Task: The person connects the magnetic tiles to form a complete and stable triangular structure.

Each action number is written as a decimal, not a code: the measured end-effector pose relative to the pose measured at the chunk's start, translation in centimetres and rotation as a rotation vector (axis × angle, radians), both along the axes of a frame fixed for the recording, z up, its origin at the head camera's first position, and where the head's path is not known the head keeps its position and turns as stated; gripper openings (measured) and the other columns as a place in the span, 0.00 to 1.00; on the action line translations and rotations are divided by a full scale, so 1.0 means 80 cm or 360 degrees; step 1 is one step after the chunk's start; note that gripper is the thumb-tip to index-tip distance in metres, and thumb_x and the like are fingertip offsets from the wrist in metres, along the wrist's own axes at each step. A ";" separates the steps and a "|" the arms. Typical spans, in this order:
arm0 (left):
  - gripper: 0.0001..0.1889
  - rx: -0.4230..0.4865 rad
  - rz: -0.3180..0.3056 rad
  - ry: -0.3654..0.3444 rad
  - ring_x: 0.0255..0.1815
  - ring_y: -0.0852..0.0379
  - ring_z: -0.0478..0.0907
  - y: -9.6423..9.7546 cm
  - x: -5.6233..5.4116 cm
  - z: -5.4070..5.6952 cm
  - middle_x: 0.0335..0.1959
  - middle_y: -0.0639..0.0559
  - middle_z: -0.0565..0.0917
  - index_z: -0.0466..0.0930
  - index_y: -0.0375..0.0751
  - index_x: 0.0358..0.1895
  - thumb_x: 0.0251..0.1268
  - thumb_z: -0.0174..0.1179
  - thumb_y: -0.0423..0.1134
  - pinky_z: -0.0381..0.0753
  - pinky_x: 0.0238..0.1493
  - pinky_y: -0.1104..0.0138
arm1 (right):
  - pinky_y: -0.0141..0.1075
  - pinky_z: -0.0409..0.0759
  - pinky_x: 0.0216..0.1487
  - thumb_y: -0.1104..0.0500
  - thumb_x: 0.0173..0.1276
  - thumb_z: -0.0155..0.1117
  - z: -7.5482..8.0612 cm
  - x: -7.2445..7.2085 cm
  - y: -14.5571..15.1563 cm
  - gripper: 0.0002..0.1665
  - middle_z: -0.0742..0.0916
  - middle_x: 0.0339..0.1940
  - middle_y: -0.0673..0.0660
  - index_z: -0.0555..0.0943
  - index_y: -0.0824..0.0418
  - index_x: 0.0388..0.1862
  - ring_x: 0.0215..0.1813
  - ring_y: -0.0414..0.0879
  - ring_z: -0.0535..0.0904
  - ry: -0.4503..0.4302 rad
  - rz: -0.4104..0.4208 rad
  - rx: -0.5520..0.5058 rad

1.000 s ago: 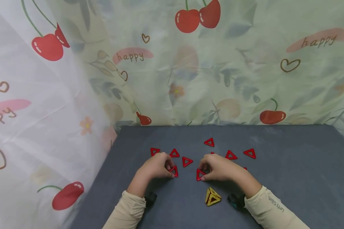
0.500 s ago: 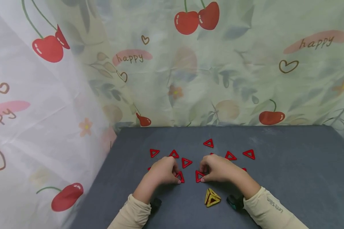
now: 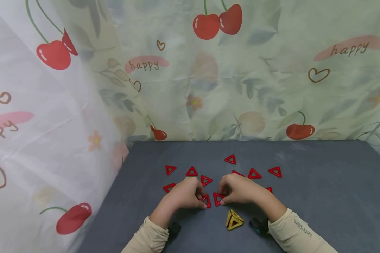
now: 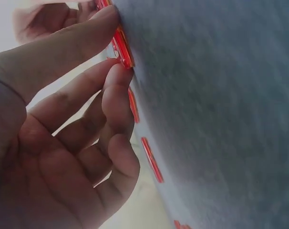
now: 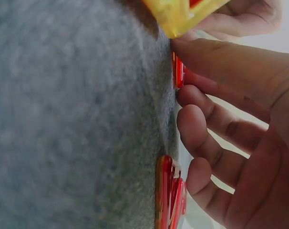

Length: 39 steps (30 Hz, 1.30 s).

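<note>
Two red open-centred triangular tiles lie close together on the grey table point(image 3: 320, 211), a narrow gap between them. My left hand point(image 3: 188, 193) pinches the left triangular tile point(image 3: 208, 201) between thumb and fingers; the left wrist view shows this red tile point(image 4: 122, 47) edge-on at the fingertips. The right triangular tile point(image 3: 215, 199) is pinched by my right hand point(image 3: 239, 189), whose thumb and index finger meet its red edge point(image 5: 178, 71) in the right wrist view. Just in front of the hands stands a small yellow pyramid point(image 3: 234, 221) built of triangular pieces.
Several more red triangular tiles lie scattered behind the hands, among them one at the back point(image 3: 230, 159), one at the right point(image 3: 276, 172) and one at the left point(image 3: 170, 170). Another tile point(image 3: 168, 188) is partly covered by the left hand. A printed curtain point(image 3: 240, 88) hangs behind the table.
My left hand has slid its red tile rightward and toward me, up close to the other one. My right hand has shifted its tile slightly left and nearer.
</note>
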<state>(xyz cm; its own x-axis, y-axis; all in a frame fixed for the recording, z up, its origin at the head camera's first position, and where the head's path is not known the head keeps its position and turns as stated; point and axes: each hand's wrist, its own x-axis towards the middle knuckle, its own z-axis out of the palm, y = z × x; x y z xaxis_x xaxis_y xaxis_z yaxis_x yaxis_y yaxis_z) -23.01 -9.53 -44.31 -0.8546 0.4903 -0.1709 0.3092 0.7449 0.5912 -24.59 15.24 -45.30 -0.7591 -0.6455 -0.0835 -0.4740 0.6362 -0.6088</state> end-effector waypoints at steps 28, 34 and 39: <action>0.13 0.0047 -0.0018 -0.0031 0.26 0.63 0.79 0.006 0.002 -0.003 0.25 0.59 0.84 0.90 0.46 0.36 0.53 0.84 0.43 0.78 0.30 0.67 | 0.34 0.81 0.35 0.56 0.67 0.79 0.006 0.002 -0.003 0.07 0.88 0.40 0.48 0.89 0.52 0.42 0.30 0.39 0.81 -0.0107 0.0092 -0.0091; 0.15 0.0099 -0.0079 -0.0042 0.25 0.63 0.80 0.002 -0.003 -0.004 0.25 0.59 0.85 0.91 0.44 0.41 0.57 0.81 0.49 0.79 0.30 0.68 | 0.33 0.81 0.37 0.57 0.68 0.78 0.010 0.003 -0.001 0.08 0.89 0.42 0.47 0.89 0.52 0.44 0.31 0.38 0.82 -0.0093 0.0098 -0.0115; 0.18 0.0195 -0.0116 0.0081 0.34 0.60 0.82 -0.001 -0.010 -0.002 0.38 0.54 0.87 0.87 0.41 0.56 0.68 0.74 0.45 0.82 0.38 0.67 | 0.33 0.81 0.36 0.58 0.68 0.78 0.014 0.002 0.001 0.09 0.89 0.43 0.49 0.90 0.53 0.45 0.32 0.41 0.83 -0.0073 0.0086 -0.0103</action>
<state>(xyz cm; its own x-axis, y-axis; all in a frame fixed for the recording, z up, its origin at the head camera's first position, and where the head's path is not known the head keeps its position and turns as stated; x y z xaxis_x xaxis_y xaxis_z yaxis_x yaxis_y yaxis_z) -23.77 -9.58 -44.47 -0.8221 0.5658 -0.0634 0.3914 0.6426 0.6587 -24.39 15.36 -44.14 -0.7193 -0.6907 -0.0740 -0.4773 0.5688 -0.6698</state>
